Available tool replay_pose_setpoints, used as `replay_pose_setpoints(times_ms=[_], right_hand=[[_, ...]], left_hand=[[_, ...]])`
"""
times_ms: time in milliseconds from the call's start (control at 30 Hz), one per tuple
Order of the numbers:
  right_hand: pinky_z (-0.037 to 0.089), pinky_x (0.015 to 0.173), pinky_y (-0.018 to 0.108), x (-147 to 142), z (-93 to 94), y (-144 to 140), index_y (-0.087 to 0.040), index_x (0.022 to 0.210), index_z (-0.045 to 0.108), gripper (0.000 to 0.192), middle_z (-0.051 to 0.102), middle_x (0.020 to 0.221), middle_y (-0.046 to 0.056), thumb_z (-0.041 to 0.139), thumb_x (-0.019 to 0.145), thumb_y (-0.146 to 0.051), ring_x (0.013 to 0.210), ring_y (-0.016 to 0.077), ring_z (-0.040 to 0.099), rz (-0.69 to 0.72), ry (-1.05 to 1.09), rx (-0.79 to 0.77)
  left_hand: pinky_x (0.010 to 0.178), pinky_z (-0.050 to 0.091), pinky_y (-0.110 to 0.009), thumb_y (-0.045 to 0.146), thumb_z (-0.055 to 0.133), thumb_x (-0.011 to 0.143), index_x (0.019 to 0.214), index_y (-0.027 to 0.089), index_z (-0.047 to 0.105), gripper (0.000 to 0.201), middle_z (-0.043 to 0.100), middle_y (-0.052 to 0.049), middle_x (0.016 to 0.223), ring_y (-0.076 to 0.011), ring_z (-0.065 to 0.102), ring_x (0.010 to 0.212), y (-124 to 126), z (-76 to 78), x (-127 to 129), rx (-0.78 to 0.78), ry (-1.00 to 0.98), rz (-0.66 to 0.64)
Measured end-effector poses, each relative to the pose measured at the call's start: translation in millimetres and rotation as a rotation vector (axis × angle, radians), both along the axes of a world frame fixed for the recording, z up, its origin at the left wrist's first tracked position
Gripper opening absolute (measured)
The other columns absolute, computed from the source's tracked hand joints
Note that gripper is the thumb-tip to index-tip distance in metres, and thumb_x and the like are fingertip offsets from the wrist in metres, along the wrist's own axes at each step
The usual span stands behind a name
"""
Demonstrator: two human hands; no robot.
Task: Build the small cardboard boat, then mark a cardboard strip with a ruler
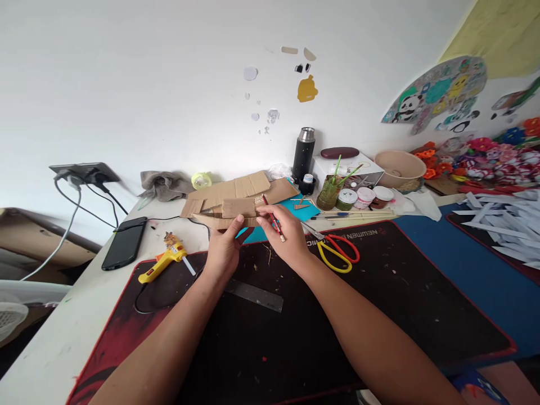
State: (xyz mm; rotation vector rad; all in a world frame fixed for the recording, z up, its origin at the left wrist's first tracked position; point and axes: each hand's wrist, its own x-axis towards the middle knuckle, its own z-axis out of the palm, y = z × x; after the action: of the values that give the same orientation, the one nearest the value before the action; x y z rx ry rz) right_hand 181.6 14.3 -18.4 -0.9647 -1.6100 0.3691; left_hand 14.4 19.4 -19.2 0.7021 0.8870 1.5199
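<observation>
Black mat (270,337) | forearms (177,332) converging forward | left hand (223,250) pinching cardboard (235,208) | right hand (291,236) gripping pencil (278,226)

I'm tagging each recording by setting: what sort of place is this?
Probably a craft desk, whether at home or in a small workshop I can't tell. The left hand and right hand hold a cardboard piece; a yellow glue gun and scissors lie nearby.

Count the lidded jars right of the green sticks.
3: the green jar nearest the sticks, a pink jar in the middle, a reddish jar at right. More may hide behind.
</observation>
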Motion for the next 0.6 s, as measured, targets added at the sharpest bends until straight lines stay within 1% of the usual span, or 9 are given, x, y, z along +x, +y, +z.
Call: replay_pose_setpoints(times_ms=[167,300,500,600], right_hand=[[0.064,0.099,0.040,0.2,0.4,0.3,-0.029,0.120,0.078,0.013,0.085,0.115,0.007,0.068,0.111,-0.030,0.110,0.0268,0.081,-0.001,0.001,-0.006],[0.064,0.098,0.040,0.2,1.3,0.2,-0.028,0.119,0.078,0.013,0.085,0.114,0.008,0.067,0.111,-0.031,0.110,0.0269,0.081,-0.003,0.007,-0.008],[0.065,0.100,0.041,0.8,4.1,-1.7,-0.030,0.119,0.079,0.015,0.086,0.116,0.007,0.066,0.112,-0.034,0.110,0.0273,0.081,-0.016,-0.001,-0.045],[0.065,0.101,0.042,0.9,5.3,-2.5,-0.030,0.119,0.079,0.016,0.086,0.118,0.007,0.065,0.112,-0.035,0.111,0.0275,0.081,-0.015,0.006,-0.052]], left_hand=[[0.100,0.066,-0.043,0.043,0.111,0.066,0.114,0.023,0.081,0.060,0.082,-0.011,0.132,-0.0276,0.077,0.116,-0.3,0.6,0.6,-0.007,0.010,0.002],[0.101,0.066,-0.044,0.043,0.109,0.068,0.115,0.022,0.081,0.059,0.083,-0.011,0.131,-0.0280,0.077,0.117,-0.4,0.3,0.7,-0.009,0.021,0.002],[0.103,0.065,-0.046,0.041,0.109,0.070,0.123,0.025,0.079,0.063,0.084,-0.010,0.129,-0.0309,0.078,0.123,-0.2,-0.3,-0.2,-0.001,0.025,0.002],[0.103,0.065,-0.046,0.041,0.109,0.069,0.123,0.024,0.079,0.064,0.083,-0.011,0.130,-0.0316,0.077,0.125,-0.1,0.1,-0.1,0.003,0.027,0.005]])
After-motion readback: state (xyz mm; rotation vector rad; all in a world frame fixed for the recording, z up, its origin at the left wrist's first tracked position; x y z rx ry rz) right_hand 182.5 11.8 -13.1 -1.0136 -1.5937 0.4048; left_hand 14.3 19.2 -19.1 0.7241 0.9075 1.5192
